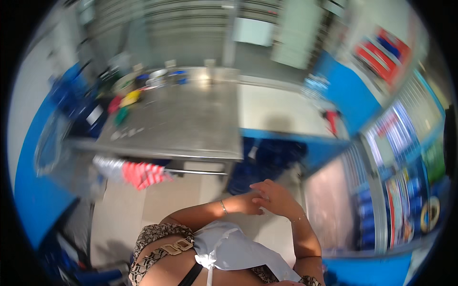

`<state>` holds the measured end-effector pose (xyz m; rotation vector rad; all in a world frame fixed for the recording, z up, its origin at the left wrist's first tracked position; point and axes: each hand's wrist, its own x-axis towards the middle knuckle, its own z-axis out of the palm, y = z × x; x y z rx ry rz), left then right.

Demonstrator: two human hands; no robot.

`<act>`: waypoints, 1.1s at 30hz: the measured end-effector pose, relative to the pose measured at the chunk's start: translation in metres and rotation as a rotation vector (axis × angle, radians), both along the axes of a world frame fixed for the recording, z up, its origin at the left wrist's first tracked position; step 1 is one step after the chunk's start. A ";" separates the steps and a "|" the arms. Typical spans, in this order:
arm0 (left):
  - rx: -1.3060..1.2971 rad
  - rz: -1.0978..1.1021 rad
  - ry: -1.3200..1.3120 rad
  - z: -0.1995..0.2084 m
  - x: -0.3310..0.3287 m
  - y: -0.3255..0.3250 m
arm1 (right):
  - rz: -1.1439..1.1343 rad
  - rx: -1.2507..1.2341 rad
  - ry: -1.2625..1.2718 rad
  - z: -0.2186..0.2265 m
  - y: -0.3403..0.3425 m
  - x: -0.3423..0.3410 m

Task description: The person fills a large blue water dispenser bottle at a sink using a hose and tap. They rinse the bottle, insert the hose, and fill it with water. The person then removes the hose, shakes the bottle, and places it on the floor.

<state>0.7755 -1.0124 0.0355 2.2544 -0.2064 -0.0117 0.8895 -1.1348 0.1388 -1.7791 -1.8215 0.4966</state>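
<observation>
My left hand (249, 204) and my right hand (278, 199) meet in front of my body, above the light tiled floor. The right hand lies partly over the left one, and its fingers are spread, with nothing visible in them. The left hand's fingers are mostly hidden behind the right, so their pose does not show. A thin bracelet (223, 206) circles my left wrist. A white apron (238, 248) hangs at my front, below both hands.
Ahead stands a steel table (191, 114) bearing colourful items, with a red-and-white striped cloth (145, 175) on its front rail. A white counter (281, 114) adjoins it on the right, dark blue containers (267, 157) underneath. A glass-fronted display cabinet (379, 200) of packaged goods stands right.
</observation>
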 end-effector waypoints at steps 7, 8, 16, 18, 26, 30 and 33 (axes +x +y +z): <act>-0.114 0.787 -0.098 -0.029 -0.276 0.209 | 0.734 -0.118 0.101 -0.006 0.299 -0.247; -0.061 0.882 -0.094 -0.034 -0.319 0.220 | 0.792 -0.157 0.103 -0.012 0.327 -0.292; 0.105 1.632 0.040 -0.080 -0.527 0.231 | 1.542 -0.271 0.155 -0.044 0.444 -0.508; -0.220 1.755 0.077 -0.091 -0.564 0.222 | 1.689 -0.219 0.070 -0.048 0.454 -0.550; -1.225 2.382 -1.039 -0.154 -0.685 0.179 | 2.125 -0.302 0.074 -0.051 0.470 -0.676; -1.045 3.082 -0.914 -0.187 -0.786 0.138 | 2.252 -0.364 -0.068 -0.054 0.476 -0.735; -0.478 3.520 0.336 -0.195 -0.876 0.108 | 2.272 -0.382 -0.090 -0.061 0.483 -0.798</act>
